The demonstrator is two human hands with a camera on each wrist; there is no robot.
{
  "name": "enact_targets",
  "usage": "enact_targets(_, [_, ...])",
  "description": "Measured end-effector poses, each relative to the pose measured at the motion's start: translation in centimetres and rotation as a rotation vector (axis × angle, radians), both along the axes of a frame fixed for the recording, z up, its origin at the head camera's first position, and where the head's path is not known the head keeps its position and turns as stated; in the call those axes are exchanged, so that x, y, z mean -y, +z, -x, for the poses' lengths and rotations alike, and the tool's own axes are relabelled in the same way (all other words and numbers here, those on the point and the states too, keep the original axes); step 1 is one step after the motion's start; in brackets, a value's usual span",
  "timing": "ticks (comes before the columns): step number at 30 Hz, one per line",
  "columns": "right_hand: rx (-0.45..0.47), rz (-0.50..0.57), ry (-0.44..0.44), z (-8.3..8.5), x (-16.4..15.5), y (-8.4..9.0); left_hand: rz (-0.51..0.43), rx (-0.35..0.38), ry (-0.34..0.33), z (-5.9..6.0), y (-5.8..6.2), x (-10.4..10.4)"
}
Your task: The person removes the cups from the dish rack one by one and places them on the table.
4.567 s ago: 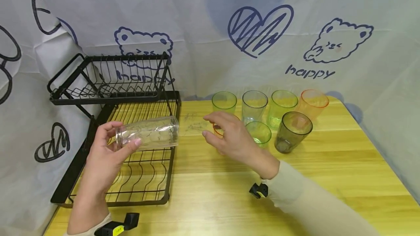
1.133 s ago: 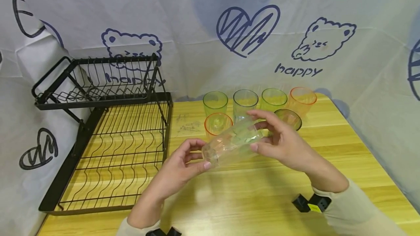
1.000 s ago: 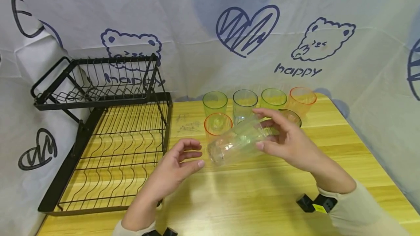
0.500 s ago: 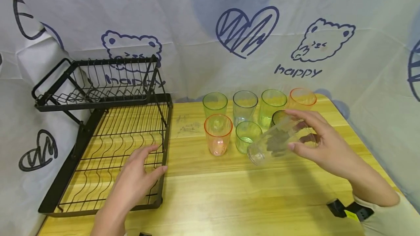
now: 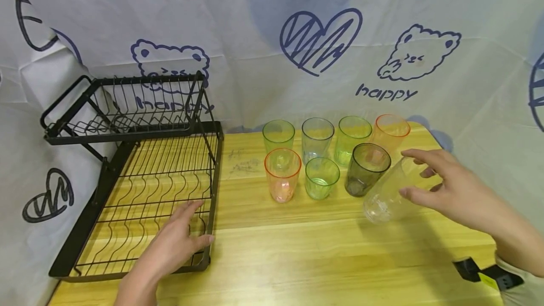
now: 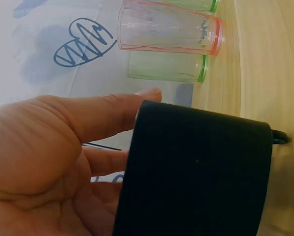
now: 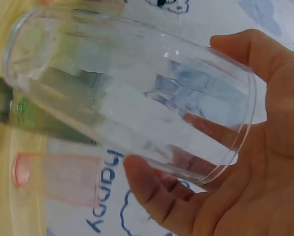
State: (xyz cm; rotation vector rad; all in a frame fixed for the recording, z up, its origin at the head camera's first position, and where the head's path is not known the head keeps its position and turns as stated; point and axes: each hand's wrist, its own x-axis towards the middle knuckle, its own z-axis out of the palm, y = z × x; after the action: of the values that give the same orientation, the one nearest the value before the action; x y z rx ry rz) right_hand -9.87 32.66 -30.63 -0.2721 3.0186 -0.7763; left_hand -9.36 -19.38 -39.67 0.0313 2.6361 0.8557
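Note:
My right hand holds a clear drinking glass near its rim, thumb on one side and fingers on the other. The glass tilts with its base toward the lower left, just right of a dark grey tumbler. In the right wrist view, the hand curves around the rim end of the transparent glass. Over the right side of a black dish rack, my left hand hovers with relaxed fingers and nothing in it. A black surface hides part of that hand in the left wrist view.
Left of the dark tumbler stand a small green glass and an orange-rimmed one. Behind them is a row with green, blue-grey, yellow-green and orange-red tumblers. A drawn-on cloth hangs behind the wooden table.
The clear glass passed from my left hand to my right and moved rightward past the dark tumbler. My left hand let go and drew back left over the rack.

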Motion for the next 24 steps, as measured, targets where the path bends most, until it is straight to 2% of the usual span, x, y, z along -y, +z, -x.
enact_targets(4, [0.043, -0.097, -0.038, 0.5, -1.0, 0.0, -0.016, 0.008, -0.008, -0.1, -0.1, 0.0])
enact_targets(9, [0.063, -0.165, -0.073, 1.5, -2.3, -0.7, -0.010, 0.038, -0.004, -0.2, -0.2, -0.1])
enact_targets(17, [0.055, -0.196, -0.131, 3.7, -3.6, -2.3, 0.005, 0.031, -0.019, -0.1, -0.3, -0.2])
enact_targets(24, [0.068, -0.189, -0.126, 5.5, -3.8, -3.6, 0.009, 0.035, -0.024, -0.2, -0.2, -0.6])
